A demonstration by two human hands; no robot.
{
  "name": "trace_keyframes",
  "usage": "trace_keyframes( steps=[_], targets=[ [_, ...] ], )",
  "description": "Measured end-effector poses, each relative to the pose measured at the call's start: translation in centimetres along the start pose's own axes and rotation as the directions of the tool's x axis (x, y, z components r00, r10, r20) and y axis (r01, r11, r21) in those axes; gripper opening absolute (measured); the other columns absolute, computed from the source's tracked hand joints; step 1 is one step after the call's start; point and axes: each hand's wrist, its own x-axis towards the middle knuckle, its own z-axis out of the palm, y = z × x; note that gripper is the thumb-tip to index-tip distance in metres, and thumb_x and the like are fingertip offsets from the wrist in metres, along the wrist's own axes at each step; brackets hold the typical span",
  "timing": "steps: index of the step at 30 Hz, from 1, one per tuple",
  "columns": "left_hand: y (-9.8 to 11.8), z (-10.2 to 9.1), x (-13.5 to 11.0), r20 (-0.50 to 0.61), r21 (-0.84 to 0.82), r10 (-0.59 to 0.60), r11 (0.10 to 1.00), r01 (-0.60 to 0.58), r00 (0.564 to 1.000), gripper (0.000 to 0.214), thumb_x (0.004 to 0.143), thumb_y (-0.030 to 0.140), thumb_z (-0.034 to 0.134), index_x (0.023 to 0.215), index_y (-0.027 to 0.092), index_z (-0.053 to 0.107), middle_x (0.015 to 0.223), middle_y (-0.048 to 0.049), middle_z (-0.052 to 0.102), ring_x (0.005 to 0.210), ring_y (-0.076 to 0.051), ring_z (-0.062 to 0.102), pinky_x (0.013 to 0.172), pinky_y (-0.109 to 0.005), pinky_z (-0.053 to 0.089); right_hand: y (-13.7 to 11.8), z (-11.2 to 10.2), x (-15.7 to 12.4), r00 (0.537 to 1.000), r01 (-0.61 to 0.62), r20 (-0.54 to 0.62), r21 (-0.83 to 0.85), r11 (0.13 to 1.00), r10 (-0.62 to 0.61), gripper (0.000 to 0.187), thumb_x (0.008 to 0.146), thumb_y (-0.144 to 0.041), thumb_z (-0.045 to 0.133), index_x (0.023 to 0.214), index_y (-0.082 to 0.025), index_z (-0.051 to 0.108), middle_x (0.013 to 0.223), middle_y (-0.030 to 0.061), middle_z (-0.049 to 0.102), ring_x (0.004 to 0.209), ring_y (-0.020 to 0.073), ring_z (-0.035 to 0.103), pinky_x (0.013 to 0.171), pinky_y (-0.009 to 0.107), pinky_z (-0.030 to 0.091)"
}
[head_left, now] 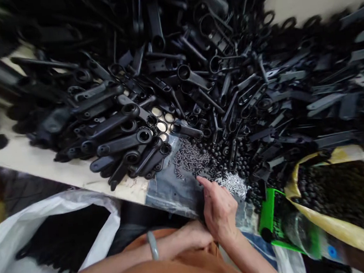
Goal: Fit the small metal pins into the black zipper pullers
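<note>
My right hand [219, 207] is over the front edge of the table, its index finger stretched out and the other fingers bent. No object shows at the fingertip, which lies beside a pile of tiny dark screw-like parts [191, 156]. Just past its knuckles is a heap of shiny silver pins [233, 185]. Below the table edge, close to my body, my left hand [196, 235] is closed, partly covered by my right wrist; whatever its fingers hold is hidden. A grey bangle [152, 245] circles the left wrist. Dark sheeting [167, 192] lies under the small parts.
Black plastic handle-shaped parts [122, 143] are heaped across the table [135, 189]. Small round black pieces [242, 165] lie near the pins. A white sack [107, 209] hangs at left; a yellow-edged sack [333, 221] of black pieces and a green-framed container [268, 214] are at right.
</note>
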Motion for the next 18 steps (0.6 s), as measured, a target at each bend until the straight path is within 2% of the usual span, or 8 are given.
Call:
trace_keyframes(
  steps=[3, 5, 7, 8, 10, 13, 15, 18],
  targets=[
    [0.7, -0.5, -0.8, 0.001, 0.214, -0.053, 0.975, 0.051, 0.999, 0.025, 0.094, 0.034, 0.066, 0.111, 0.015, 0.068, 0.103, -0.0039, 0.071, 0.086, -0.021, 0.069, 0.073, -0.035, 0.058, -0.3, -1.1, -0.3, 0.983, -0.106, -0.122, 0.221, 0.970, 0.135, 0.033, 0.102, -0.011, 0.041, 0.122, -0.022, 0.066, 0.081, 0.0012, 0.066, 0.065, 0.0165, 0.057, 0.065, 0.030, 0.044],
    [1.2, -1.2, -2.3, -0.046, 0.340, -0.015, 0.940, 0.030, 0.999, 0.019, 0.087, 0.027, 0.070, 0.101, 0.015, 0.070, 0.082, 0.0003, 0.069, 0.073, -0.018, 0.066, 0.063, -0.028, 0.051, -0.3, -2.8, -0.8, 0.911, -0.227, -0.243, 0.378, 0.897, 0.332, 0.028, 0.103, -0.019, 0.045, 0.122, -0.024, 0.066, 0.083, 0.0007, 0.063, 0.068, 0.0167, 0.057, 0.068, 0.030, 0.045],
    [1.7, -2.0, -4.4, -0.090, 0.463, 0.074, 0.886, -0.024, 0.993, 0.023, 0.075, 0.023, 0.075, 0.097, 0.018, 0.071, 0.075, 0.0023, 0.068, 0.074, -0.019, 0.065, 0.063, -0.027, 0.046, -0.1, -4.7, -1.6, 0.813, -0.329, -0.282, 0.500, 0.801, 0.509, 0.026, 0.104, -0.029, 0.048, 0.123, -0.024, 0.065, 0.078, -0.0016, 0.057, 0.067, 0.0165, 0.054, 0.066, 0.030, 0.045],
    [1.8, -2.4, -5.6, -0.099, 0.520, 0.116, 0.853, -0.048, 0.988, 0.024, 0.073, 0.024, 0.075, 0.096, 0.019, 0.071, 0.077, 0.0017, 0.069, 0.075, -0.020, 0.065, 0.064, -0.028, 0.046, 0.0, -5.6, -2.1, 0.797, -0.370, -0.232, 0.543, 0.754, 0.558, 0.027, 0.103, -0.034, 0.050, 0.124, -0.024, 0.064, 0.074, -0.0030, 0.053, 0.065, 0.0162, 0.052, 0.064, 0.029, 0.044],
    [1.9, -3.0, -7.7, -0.123, 0.624, 0.200, 0.777, -0.081, 0.972, 0.024, 0.076, 0.025, 0.068, 0.100, 0.020, 0.070, 0.088, -0.0021, 0.073, 0.085, -0.024, 0.067, 0.073, -0.031, 0.047, -0.3, -6.6, -3.3, 0.827, -0.454, -0.002, 0.586, 0.671, 0.562, 0.031, 0.100, -0.041, 0.055, 0.123, -0.023, 0.065, 0.067, -0.0053, 0.048, 0.060, 0.0154, 0.049, 0.058, 0.026, 0.041],
    [2.0, -3.1, -9.7, -0.190, 0.731, 0.316, 0.677, -0.081, 0.929, 0.029, 0.083, 0.022, 0.057, 0.110, 0.020, 0.067, 0.112, -0.0099, 0.073, 0.109, -0.029, 0.065, 0.094, -0.038, 0.046, -1.6, -6.2, -4.7, 0.841, -0.537, 0.334, 0.610, 0.583, 0.424, 0.034, 0.093, -0.047, 0.063, 0.112, -0.020, 0.070, 0.065, -0.0048, 0.053, 0.058, 0.0150, 0.050, 0.055, 0.025, 0.039],
    [2.1, -2.9, -10.4, -0.236, 0.776, 0.379, 0.628, -0.061, 0.895, 0.034, 0.085, 0.019, 0.053, 0.116, 0.019, 0.065, 0.124, -0.0137, 0.069, 0.120, -0.030, 0.060, 0.104, -0.041, 0.040, -2.5, -5.2, -5.0, 0.847, -0.530, 0.396, 0.678, 0.510, 0.354, 0.035, 0.092, -0.051, 0.062, 0.099, -0.018, 0.073, 0.069, -0.0012, 0.060, 0.063, 0.0161, 0.055, 0.059, 0.026, 0.043],
    [2.6, -2.5, -11.2, -0.269, 0.798, 0.455, 0.599, -0.068, 0.849, 0.035, 0.084, 0.020, 0.055, 0.118, 0.020, 0.065, 0.127, -0.0134, 0.067, 0.122, -0.030, 0.059, 0.108, -0.042, 0.038, -2.7, -3.8, -4.7, 0.860, -0.489, 0.365, 0.788, 0.375, 0.355, 0.044, 0.092, -0.059, 0.061, 0.090, -0.017, 0.074, 0.074, 0.0028, 0.067, 0.070, 0.0183, 0.060, 0.066, 0.028, 0.047]
  ],
)
